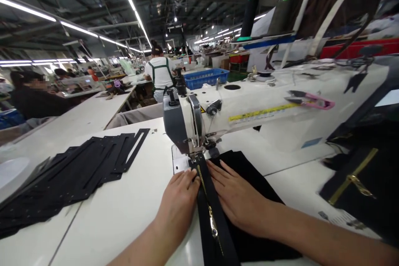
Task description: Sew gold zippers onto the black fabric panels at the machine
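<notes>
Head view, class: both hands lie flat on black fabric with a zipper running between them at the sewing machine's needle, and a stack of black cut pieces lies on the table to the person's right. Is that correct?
One detail is wrong. In the head view the stack of black cut pieces lies to the person's left, not right. The rest holds: the left hand and right hand lie flat on the black fabric, the zipper between them, at the sewing machine.

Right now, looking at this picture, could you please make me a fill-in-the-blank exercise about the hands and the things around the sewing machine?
1. Both hands press flat on black fabric, one on each side of a ____ with gold teeth.
2. The left hand and the right hand lie just in front of the ____ of the sewing machine.
3. A stack of black cut panels lies on the table to the ____ of the hands.
4. Pink thread snips rest on top of the ____.

Missing words: zipper; needle; left; sewing machine
</notes>
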A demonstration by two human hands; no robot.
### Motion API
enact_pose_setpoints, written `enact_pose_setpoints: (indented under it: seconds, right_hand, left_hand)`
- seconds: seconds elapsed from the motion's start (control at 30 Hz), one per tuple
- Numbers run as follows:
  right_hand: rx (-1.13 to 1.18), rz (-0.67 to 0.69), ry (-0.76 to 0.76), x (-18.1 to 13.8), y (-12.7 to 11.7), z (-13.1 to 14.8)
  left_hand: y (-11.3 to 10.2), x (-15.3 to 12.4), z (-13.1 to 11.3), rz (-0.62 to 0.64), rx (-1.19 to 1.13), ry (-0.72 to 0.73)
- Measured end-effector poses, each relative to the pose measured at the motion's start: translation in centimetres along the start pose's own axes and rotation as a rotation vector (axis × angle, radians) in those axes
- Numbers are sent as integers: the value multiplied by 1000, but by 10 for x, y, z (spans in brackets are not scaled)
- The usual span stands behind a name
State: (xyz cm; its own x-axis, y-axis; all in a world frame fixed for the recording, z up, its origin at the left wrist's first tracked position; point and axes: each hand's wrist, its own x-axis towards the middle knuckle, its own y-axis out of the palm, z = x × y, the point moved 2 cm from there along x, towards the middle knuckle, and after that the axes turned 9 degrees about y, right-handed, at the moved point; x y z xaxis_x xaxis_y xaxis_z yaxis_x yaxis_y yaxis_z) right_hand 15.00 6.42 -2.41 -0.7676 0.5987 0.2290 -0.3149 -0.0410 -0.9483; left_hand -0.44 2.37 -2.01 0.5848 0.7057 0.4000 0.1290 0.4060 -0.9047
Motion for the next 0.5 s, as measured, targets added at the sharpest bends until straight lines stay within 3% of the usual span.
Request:
enact_pose_setpoints:
  seconds: [0.5]
  right_hand:
    - [11,12,-22,11,4,-9]
  left_hand:
    - [6,7,8,-76,29,36]
